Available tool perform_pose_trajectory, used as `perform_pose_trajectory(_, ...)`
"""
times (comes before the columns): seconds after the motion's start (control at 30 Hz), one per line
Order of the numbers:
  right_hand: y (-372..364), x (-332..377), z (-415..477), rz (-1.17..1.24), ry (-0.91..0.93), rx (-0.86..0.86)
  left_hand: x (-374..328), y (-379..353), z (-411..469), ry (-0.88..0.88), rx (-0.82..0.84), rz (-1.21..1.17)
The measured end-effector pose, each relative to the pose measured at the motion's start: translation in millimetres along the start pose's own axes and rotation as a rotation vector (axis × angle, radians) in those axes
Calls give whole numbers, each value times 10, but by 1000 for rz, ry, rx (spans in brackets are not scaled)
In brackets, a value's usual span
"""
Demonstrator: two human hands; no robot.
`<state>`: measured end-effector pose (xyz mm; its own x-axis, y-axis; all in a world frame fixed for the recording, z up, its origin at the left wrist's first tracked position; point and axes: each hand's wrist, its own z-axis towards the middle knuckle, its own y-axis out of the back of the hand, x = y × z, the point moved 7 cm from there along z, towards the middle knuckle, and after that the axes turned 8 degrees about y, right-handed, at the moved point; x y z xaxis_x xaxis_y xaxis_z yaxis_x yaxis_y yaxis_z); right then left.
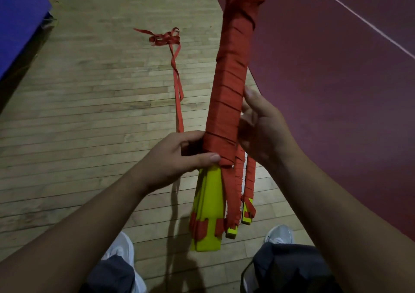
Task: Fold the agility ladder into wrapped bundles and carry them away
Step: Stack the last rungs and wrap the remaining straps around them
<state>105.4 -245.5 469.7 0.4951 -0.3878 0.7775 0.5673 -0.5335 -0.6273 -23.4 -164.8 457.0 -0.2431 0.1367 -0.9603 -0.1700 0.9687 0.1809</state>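
A long bundle of yellow ladder rungs (208, 203) stands nearly upright in front of me, most of its length wound in red strap (231, 72). My left hand (179, 155) grips the bundle's lower wrapped part, thumb across the front. On the other side, my right hand (260, 128) holds the bundle with fingers curled behind it. Two wrapped rungs (247, 191) hang loose beside the main stack. A free tail of red strap (177, 72) trails from my left hand across the floor to a tangled knot.
Light wooden floorboards (101, 90) lie under me, meeting dark red court surface (336, 79) with white lines on the right. A blue mat (18, 18) sits at the far left. My white shoes (121, 252) and dark trousers show at the bottom.
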Motion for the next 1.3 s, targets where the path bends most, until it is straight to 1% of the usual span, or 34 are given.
perform_pose_trajectory(0.07,-107,-98,-51,157,-93,97,19,-8,-3,-17,50,-94)
perform_pose_trajectory(0.13,-143,-154,-64,206,-137,148,55,-30,0,1,81,-140)
perform_pose_trajectory(0.23,-90,-130,-58,52,-141,140,88,-55,1,83,149,-82)
perform_pose_trajectory(0.3,-59,-92,-59,-81,-119,132,129,-51,-3,171,176,59)
perform_pose_trajectory(0.37,-30,-55,-37,-176,-66,105,184,-16,-7,244,139,240)
perform_pose_trajectory(0.47,44,-19,11,-261,11,51,185,50,-1,254,-12,414)
perform_pose_trajectory(0.5,83,-8,31,-301,34,33,192,72,2,266,-63,440)
perform_pose_trajectory(0.57,143,5,58,-400,63,1,243,123,0,346,-140,437)
perform_pose_trajectory(0.63,181,4,70,-470,73,-37,270,148,-21,404,-165,431)
perform_pose_trajectory(0.67,208,-7,75,-483,74,-66,261,140,-26,394,-158,486)
perform_pose_trajectory(0.77,251,-37,65,-507,79,-164,255,1,-30,326,-112,784)
perform_pose_trajectory(0.83,260,-62,55,-541,80,-205,291,-85,-10,276,-150,858)
perform_pose_trajectory(0.97,279,-85,49,-575,86,-251,290,-114,-6,159,-273,791)
perform_pose_trajectory(1.07,271,-20,53,-578,118,-243,219,-104,-26,58,-287,722)
perform_pose_trajectory(1.13,265,66,54,-493,137,-209,171,-49,-19,19,-221,583)
perform_pose_trajectory(1.2,261,126,56,-318,131,-156,121,21,-1,2,-109,397)
perform_pose_trajectory(1.3,130,44,7,-28,6,-14,32,3,-11,-26,85,119)
